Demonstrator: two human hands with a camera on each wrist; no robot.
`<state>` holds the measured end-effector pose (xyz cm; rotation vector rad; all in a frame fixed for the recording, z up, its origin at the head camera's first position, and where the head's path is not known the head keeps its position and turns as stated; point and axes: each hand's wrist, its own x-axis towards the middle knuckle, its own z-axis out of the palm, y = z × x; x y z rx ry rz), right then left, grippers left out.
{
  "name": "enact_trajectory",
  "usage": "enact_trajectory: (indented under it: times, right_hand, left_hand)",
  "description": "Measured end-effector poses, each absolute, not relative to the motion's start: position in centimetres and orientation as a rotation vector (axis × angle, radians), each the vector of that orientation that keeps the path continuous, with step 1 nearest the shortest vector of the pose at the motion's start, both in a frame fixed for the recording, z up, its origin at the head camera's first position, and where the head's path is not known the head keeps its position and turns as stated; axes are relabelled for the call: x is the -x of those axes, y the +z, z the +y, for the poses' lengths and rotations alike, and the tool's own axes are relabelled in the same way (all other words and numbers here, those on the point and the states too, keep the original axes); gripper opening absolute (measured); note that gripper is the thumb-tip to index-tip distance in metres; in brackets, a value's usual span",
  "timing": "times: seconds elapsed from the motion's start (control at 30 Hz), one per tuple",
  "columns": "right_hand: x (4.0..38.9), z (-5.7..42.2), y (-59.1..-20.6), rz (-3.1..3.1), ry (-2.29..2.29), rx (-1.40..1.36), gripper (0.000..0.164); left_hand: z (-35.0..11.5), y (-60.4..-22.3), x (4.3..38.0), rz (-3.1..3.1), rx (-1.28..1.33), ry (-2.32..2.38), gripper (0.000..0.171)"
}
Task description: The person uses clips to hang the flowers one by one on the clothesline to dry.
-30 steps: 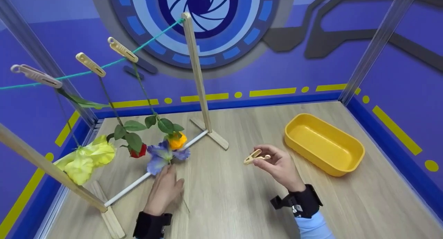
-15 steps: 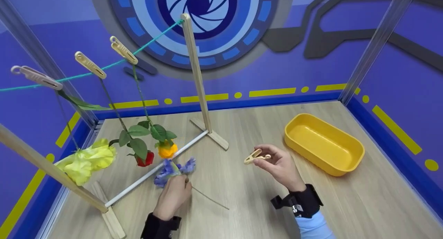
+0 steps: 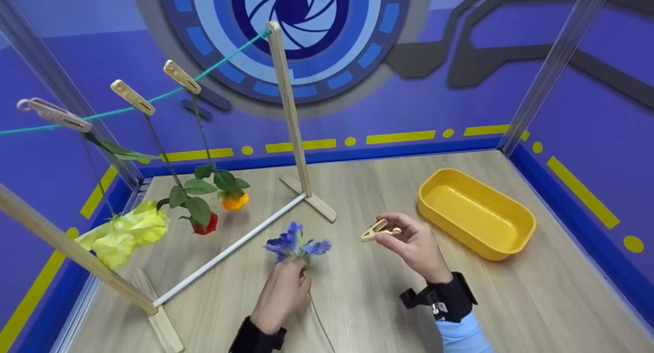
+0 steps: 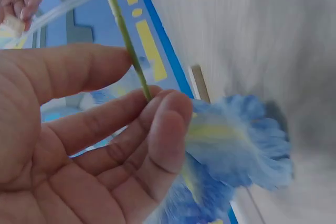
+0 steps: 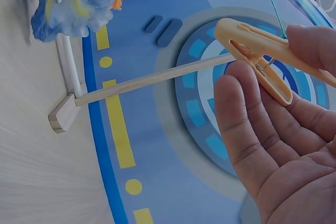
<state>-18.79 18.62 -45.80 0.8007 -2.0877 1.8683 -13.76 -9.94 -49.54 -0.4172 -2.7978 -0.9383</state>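
My left hand (image 3: 282, 293) pinches the stem of a blue-purple artificial iris (image 3: 295, 244) just below its bloom. The green stem (image 4: 125, 34) passes between thumb and fingers in the left wrist view, and in the head view its thin end trails toward the front edge. In my right hand (image 3: 413, 245) a pale yellow clothespin (image 3: 377, 231) is held between thumb and fingers. The right wrist view shows this clothespin (image 5: 257, 51) side on, its spring visible. A gap separates the iris from the clothespin.
A green string (image 3: 228, 58) runs from a wooden post (image 3: 286, 102) to the left. Clothespins on it hold a yellow flower (image 3: 125, 233), a red rose (image 3: 205, 224) and an orange rose (image 3: 235, 201), hanging upside down. A white rod (image 3: 230, 251) joins the stand's feet. A yellow bin (image 3: 475, 215) stands right.
My left hand has carried the iris right and toward me, away from the hanging flowers. The orange rose has swung left. My right hand stays put with the clothespin.
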Motion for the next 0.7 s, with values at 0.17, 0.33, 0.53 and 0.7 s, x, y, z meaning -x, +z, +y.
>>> enact_trajectory:
  times: [0.17, 0.33, 0.53, 0.7]
  right_hand:
    - [18.7, 18.7, -45.5, -2.092, 1.865, -0.805, 0.029]
    - [18.6, 19.0, -45.4, -2.082, 1.865, -0.828, 0.030]
    - [18.6, 19.3, -45.2, -2.046, 1.854, -0.848, 0.029]
    - [18.6, 19.6, -45.0, -2.048, 1.833, -0.845, 0.029]
  left_hand:
    - [-8.2, -49.6, 13.9, -2.774, 0.488, -0.964, 0.009]
    - [-6.6, -49.8, 14.2, -2.771, 0.543, -1.018, 0.021]
    - [-5.6, -50.0, 15.0, -2.769, 0.729, -0.805, 0.014]
    - [-5.5, -50.3, 16.3, -2.770, 0.954, -0.626, 0.009]
